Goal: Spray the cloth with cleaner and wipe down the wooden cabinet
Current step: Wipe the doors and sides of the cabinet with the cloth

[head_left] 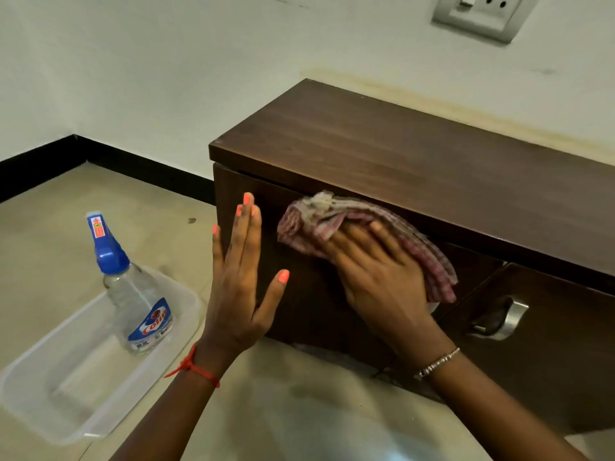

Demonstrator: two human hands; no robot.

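A low dark wooden cabinet (382,151) stands against the white wall. My right hand (376,271) presses a folded pink checked cloth (336,214) flat against the cabinet's left front door, just under the top's edge. Beside it, at the cabinet's left front corner, my left hand (243,281) is held upright with fingers straight and apart, holding nothing. A clear spray bottle (133,291) with a blue trigger head and a blue label stands in a clear plastic tray (43,390) on the floor to the left.
A metal handle (502,319) sits on the cabinet's right door. A grey wall socket (479,11) is above the cabinet. A black skirting board (139,168) runs along the wall over the beige tiled floor (50,227).
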